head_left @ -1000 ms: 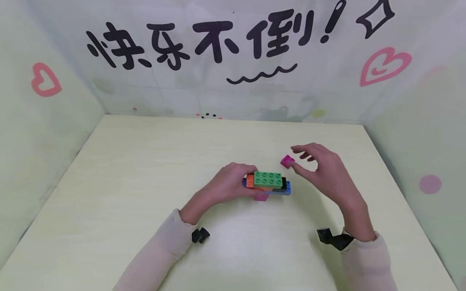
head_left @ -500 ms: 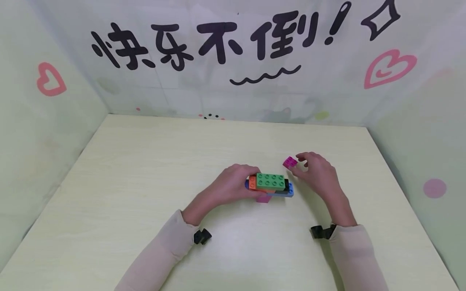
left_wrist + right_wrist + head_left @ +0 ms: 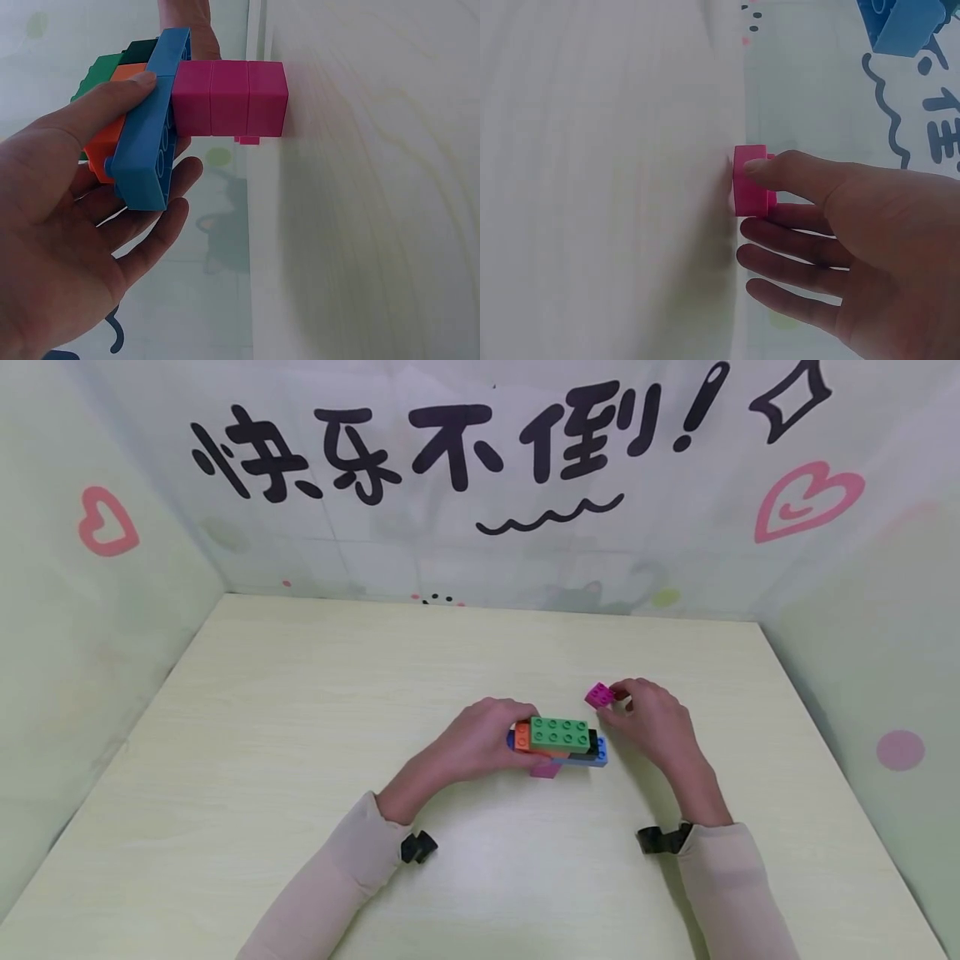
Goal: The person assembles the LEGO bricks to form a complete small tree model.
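My left hand point(image 3: 483, 739) grips a stack of toy building bricks, thumb on one side and fingers on the other. A green brick point(image 3: 558, 734) tops the stack, above orange point(image 3: 522, 737) and black bricks and a long blue brick point(image 3: 154, 142). Under the blue one, a column of pink bricks point(image 3: 229, 98) reaches down to the table in the left wrist view. To the right, my right hand point(image 3: 651, 722) pinches a loose small pink brick point(image 3: 751, 181) between thumb and index finger. That brick is at the tabletop, studs up; its other fingers are spread beside it.
The pale wooden table point(image 3: 300, 710) is bounded by a printed back wall point(image 3: 450, 560) and two side walls. Black straps with small blocks point(image 3: 663, 839) sit at both wrists.
My right hand has moved in from the right, and its fingers have closed on the small pink brick. The left hand keeps its grip on the stack; the view has shifted slightly.
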Motion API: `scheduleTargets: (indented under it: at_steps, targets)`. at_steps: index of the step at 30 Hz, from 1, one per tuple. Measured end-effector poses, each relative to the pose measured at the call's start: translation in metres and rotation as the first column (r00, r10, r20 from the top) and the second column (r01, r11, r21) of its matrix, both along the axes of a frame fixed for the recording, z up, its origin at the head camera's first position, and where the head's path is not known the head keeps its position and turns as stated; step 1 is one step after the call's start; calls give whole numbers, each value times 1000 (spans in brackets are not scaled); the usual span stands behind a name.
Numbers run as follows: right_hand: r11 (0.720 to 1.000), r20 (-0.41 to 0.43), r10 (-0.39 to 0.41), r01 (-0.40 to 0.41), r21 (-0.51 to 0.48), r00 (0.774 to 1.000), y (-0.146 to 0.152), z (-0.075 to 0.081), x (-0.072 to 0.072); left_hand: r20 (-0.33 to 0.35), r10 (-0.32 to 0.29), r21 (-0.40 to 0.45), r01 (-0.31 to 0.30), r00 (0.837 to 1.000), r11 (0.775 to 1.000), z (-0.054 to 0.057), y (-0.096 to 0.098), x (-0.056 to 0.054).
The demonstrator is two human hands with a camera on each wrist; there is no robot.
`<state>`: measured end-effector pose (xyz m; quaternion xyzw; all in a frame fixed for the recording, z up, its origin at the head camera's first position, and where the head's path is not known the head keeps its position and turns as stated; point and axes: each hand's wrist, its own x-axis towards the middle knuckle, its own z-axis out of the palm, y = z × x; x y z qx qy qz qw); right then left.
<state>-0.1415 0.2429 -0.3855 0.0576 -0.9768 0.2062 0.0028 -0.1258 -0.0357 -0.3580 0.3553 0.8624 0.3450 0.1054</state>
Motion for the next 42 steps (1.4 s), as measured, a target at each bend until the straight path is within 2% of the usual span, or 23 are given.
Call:
scheduleTargets:
  at_steps: [7,11,15,21,25,29,31,33,37,42]
  targets:
    - [999,-17,-2,1,-35,1000,1,2,2,6,2,-3,-2,1000,1000,2,1,0]
    - [993,-47,19,-25,-116,999,2,11,8,-4,4,-9,-4,1000,1000,1,2,1]
    - [968,-126,75,-102,-230,989,2,28,15,-4,4,0,-4,1000,1000,0,1,1]
    - [924,-198,147,-206,-322,969,-2,51,26,-15,6,3,-6,1000,1000,-2,0,1]
    - [878,-232,249,-320,-354,940,-8,65,35,3,8,19,-8,1000,1000,-4,0,0]
    - [790,-271,375,-459,-408,887,-22,85,46,32,2,65,-4,999,998,-7,-2,-1]
    - [741,-280,427,-510,-437,860,-29,94,51,43,1,88,-5,999,996,-9,-2,-2]
    - [706,-278,465,-542,-455,840,-34,100,54,56,4,105,-9,998,994,-9,-3,-2]
    - [680,-267,502,-566,-467,823,-39,103,57,60,10,116,-17,998,993,-9,-4,-2]
    - [675,-257,512,-568,-470,820,-40,102,57,53,10,115,-16,999,993,-8,-3,-2]
